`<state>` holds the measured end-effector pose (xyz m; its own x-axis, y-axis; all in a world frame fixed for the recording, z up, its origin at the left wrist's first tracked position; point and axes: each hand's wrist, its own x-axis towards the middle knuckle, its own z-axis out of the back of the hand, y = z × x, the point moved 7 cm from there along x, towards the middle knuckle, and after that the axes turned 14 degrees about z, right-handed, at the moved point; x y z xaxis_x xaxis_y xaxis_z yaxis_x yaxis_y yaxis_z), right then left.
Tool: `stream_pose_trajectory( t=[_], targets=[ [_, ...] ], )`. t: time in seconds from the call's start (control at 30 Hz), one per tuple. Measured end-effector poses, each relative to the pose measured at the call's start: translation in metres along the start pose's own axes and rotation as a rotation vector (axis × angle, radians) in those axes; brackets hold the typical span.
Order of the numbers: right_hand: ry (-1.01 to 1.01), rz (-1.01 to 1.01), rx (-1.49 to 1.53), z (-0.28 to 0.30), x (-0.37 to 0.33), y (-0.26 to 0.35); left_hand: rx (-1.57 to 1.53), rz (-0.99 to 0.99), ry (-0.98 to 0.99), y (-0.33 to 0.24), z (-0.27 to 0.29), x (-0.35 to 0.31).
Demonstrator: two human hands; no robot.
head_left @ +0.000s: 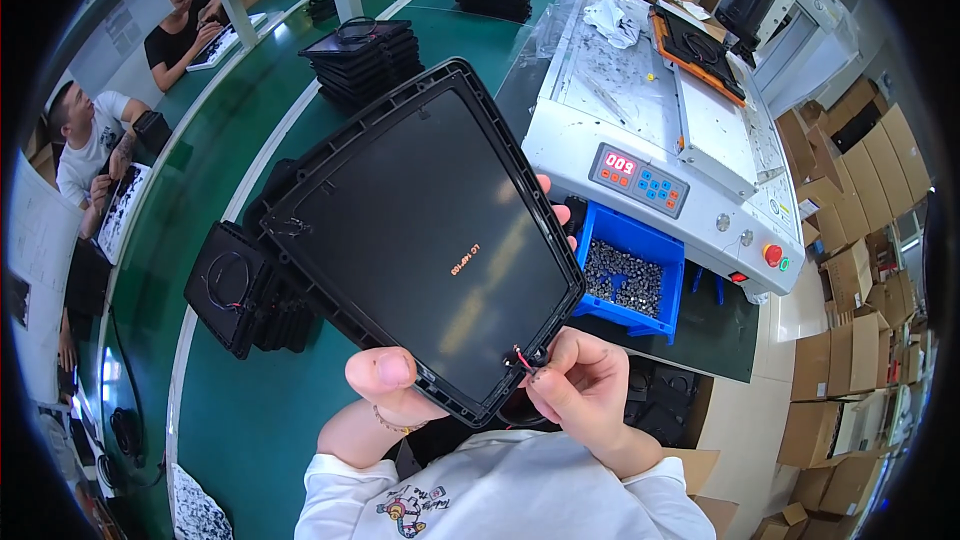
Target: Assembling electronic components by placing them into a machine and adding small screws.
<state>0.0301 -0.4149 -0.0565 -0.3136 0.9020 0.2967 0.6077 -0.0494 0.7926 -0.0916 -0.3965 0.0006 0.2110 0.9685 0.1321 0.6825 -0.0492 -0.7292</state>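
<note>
A black rectangular plastic panel point(400, 230) with a raised, ribbed rim is held tilted in front of my chest. My left hand point(388, 380) grips it from beneath. Its thumb presses the near-left rim, and fingertips show past the right edge. At the panel's near-right corner, my right hand point(585, 385) pinches thin red and black wires point(522, 358) between thumb and forefinger. The fingers partly hide the wire ends. Small orange print marks the panel's smooth inner face.
Stacks of similar black panels point(365, 55) stand on the green table point(150, 325) to the left. A white machine point(560, 140) with a control panel is at right, beside a blue bin point(655, 325) of small dark parts. Cardboard boxes point(850, 270) line the far right; two people point(190, 30) sit across.
</note>
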Motion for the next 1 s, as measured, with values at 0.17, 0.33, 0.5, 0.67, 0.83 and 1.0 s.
stream_pose_trajectory(
  t=[0.17,0.33,0.5,0.67,0.83,1.0],
  targets=[
    [0.038,-0.021,0.023,0.000,-0.001,-0.004,0.046,0.055,-0.002,0.003,0.001,-0.002],
    [0.008,-0.017,0.084,0.002,0.000,-0.012,0.039,0.036,-0.022,0.000,-0.003,-0.002],
    [-0.022,0.024,0.025,0.001,0.000,-0.009,0.013,0.053,-0.040,0.003,-0.001,-0.004],
    [-0.069,0.094,0.093,0.009,-0.002,-0.018,-0.241,0.202,0.035,0.012,-0.006,-0.007],
    [-0.081,0.023,0.196,0.006,0.002,-0.021,-0.038,0.137,-0.015,0.007,-0.005,-0.004],
    [-0.008,-0.026,0.326,0.003,0.002,-0.023,-0.065,0.139,-0.036,0.008,-0.003,-0.004]
  ],
)
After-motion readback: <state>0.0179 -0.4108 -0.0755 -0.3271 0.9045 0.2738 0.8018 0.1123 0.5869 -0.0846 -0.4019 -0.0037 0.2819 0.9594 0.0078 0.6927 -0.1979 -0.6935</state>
